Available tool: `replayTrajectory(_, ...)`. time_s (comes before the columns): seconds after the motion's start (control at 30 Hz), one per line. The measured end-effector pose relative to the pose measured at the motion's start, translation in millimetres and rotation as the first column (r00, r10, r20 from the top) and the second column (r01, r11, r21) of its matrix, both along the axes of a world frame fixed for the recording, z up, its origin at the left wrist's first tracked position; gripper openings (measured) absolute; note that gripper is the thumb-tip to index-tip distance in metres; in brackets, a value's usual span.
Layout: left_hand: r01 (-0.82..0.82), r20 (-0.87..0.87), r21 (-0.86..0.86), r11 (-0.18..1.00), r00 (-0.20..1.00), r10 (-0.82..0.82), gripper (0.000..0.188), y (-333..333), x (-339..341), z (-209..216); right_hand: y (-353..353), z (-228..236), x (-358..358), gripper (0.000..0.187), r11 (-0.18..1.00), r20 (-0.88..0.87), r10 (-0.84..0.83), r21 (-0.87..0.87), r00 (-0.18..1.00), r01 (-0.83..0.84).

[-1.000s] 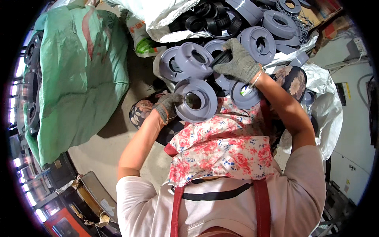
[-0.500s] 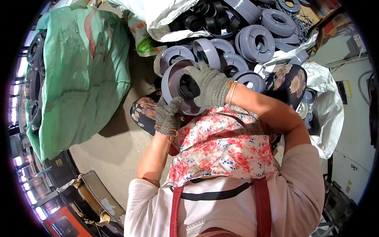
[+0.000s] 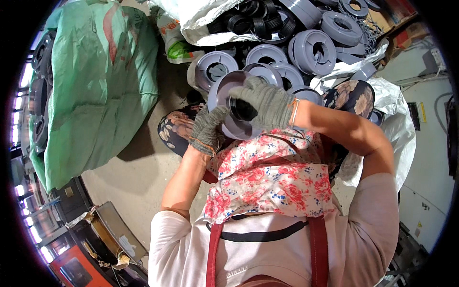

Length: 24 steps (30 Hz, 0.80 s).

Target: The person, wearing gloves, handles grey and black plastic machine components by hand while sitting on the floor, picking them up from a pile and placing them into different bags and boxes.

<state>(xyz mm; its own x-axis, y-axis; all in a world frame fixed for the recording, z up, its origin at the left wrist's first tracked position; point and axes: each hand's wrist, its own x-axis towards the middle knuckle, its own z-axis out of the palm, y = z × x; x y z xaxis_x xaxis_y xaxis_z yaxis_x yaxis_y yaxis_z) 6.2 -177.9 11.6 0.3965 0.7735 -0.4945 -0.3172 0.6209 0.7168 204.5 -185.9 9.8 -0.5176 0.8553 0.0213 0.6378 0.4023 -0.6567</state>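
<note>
I hold a round grey plastic disc (image 3: 224, 90) with a raised rim in front of my chest, tilted toward me. My gloved left hand (image 3: 208, 130) grips its lower left edge. My gloved right hand (image 3: 266, 101) lies across the disc's right side, fingers curled over a black round part (image 3: 241, 110) at its centre. Whether that black part is loose or fixed in the disc I cannot tell. A floral cloth (image 3: 267, 182) hangs over my chest below the hands.
A pile of several similar grey discs (image 3: 313, 50) lies just beyond the hands. A white sack (image 3: 205, 21) holds black rings (image 3: 260, 21). A large green sack (image 3: 95, 81) fills the left. Bare concrete floor (image 3: 138, 177) lies between. A white bag (image 3: 397, 129) sits to the right.
My right hand has come back from the pile of discs at the right and closed over the disc that my left hand holds. The disc has risen and tilted toward me.
</note>
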Motion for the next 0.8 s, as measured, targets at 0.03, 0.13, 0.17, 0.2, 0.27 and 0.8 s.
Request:
replayTrajectory(0.03, 0.019, -0.036, 0.072, 0.997, 0.999, -0.016, 0.048, 0.5, 1.4, -6.0, -2.0, -6.5, -2.3, 0.077, 0.994, -0.039, -0.102, -0.043, 0.994, 0.101)
replayTrajectory(0.13, 0.066, -0.134, 0.172, 0.983, 0.99, -0.043, 0.05, -1.7, -0.7, -15.2, -8.8, -14.5, -10.2, 0.075, 0.955, -0.081, -0.281, -0.119, 0.956, 0.271)
replayTrajectory(0.17, 0.139, -0.259, 0.243, 0.96, 0.963, -0.074, 0.05, -2.2, 0.8, -10.9, -5.6, -11.7, -10.4, 0.071, 0.894, -0.078, -0.354, -0.32, 0.932, 0.313)
replayTrajectory(0.2, 0.218, -0.381, 0.303, 0.928, 0.92, -0.092, 0.05, -2.5, 2.5, -7.6, 0.9, -10.4, -11.5, 0.067, 0.793, -0.059, -0.424, -0.507, 0.904, 0.338)
replayTrajectory(0.27, 0.232, -0.446, 0.352, 0.907, 0.893, -0.055, 0.05, -3.8, 4.1, -10.7, 14.5, -8.8, -1.7, 0.06, 0.56, -0.044, -0.407, -0.801, 0.912, 0.211)
replayTrajectory(0.8, 0.835, -0.806, 0.55, 0.017, 0.526, 0.269, 0.065, 33.0, 37.9, -6.7, -12.9, -66.6, 81.1, 0.034, 0.985, 0.713, -0.012, -0.113, 0.701, 0.132)
